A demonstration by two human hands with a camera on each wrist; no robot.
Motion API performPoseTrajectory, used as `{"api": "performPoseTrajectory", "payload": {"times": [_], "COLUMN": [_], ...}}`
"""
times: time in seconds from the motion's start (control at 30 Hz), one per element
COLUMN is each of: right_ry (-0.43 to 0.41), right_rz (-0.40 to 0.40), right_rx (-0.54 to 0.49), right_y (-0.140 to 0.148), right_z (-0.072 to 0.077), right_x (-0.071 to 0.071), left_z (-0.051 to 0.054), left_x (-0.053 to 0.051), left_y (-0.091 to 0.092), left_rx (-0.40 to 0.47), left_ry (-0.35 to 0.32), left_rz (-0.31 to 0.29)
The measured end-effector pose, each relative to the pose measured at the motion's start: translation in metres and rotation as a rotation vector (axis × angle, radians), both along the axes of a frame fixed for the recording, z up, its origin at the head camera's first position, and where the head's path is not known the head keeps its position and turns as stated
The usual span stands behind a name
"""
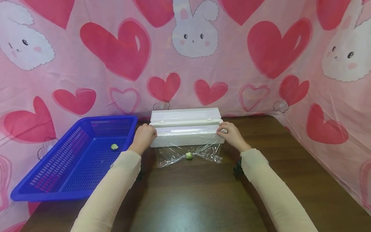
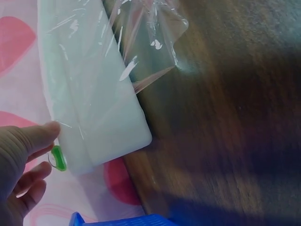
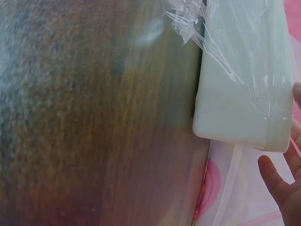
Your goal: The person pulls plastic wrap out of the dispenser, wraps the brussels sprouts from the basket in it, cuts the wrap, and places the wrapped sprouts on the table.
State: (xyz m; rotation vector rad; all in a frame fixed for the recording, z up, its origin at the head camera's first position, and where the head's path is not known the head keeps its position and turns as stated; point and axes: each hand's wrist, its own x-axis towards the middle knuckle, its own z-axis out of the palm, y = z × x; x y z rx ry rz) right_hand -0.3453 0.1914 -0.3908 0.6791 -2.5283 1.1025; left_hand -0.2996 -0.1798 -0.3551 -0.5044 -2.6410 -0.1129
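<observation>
On the head camera I see a white box (image 1: 185, 140), lid (image 1: 185, 115) raised, at the far side of a brown table (image 1: 188, 199). The left hand (image 1: 144, 137) pinches its left end, the right hand (image 1: 233, 134) its right end. Clear film (image 1: 170, 155) runs from the box toward the near side, gathered at a small green ball (image 1: 189, 156). A blue basket (image 1: 49, 196) stands at left, a second ball (image 1: 114, 146) inside.

On the left wrist camera, the thumb touches the box's edge, other fingers bent beside a green tab (image 2: 58, 158); I cannot tell whether they catch film.

On the right wrist camera, some fingers show apart around the box's end, others cut off by the frame.
</observation>
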Motion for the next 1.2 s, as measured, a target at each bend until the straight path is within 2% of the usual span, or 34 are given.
{"api": "performPoseTrajectory", "payload": {"times": [0.1,0.23,0.47,0.63,0.73,0.83,1.0,1.2], "right_ry": [0.001,0.007,0.034,0.141,0.169,0.154,0.076,0.07], "right_rz": [0.0,-0.001,0.006,0.04,0.057,0.053,0.008,0.007], "right_rx": [-0.01,-0.006,-0.007,-0.059,-0.088,-0.085,-0.038,-0.042], "right_y": [0.001,0.001,0.002,0.005,0.007,0.007,0.003,0.002], "right_z": [0.001,0.001,-0.002,-0.005,-0.005,-0.003,0.001,0.002], "right_x": [0.002,0.003,0.001,0.002,0.002,0.003,0.008,0.01], "left_z": [-0.001,-0.002,-0.004,-0.003,-0.002,-0.002,-0.004,-0.004], "left_x": [0.0,0.001,0.005,0.007,0.009,0.01,0.011,0.013], "left_y": [0.003,0.006,0.007,0.006,0.007,0.007,0.008,0.008], "left_rx": [-0.038,-0.03,0.051,0.112,0.139,0.151,0.191,0.228], "left_ry": [0.055,0.084,0.05,0.035,0.021,0.013,0.025,-0.004], "left_rz": [-0.029,-0.043,-0.045,-0.078,-0.09,-0.096,-0.106,-0.074]}}
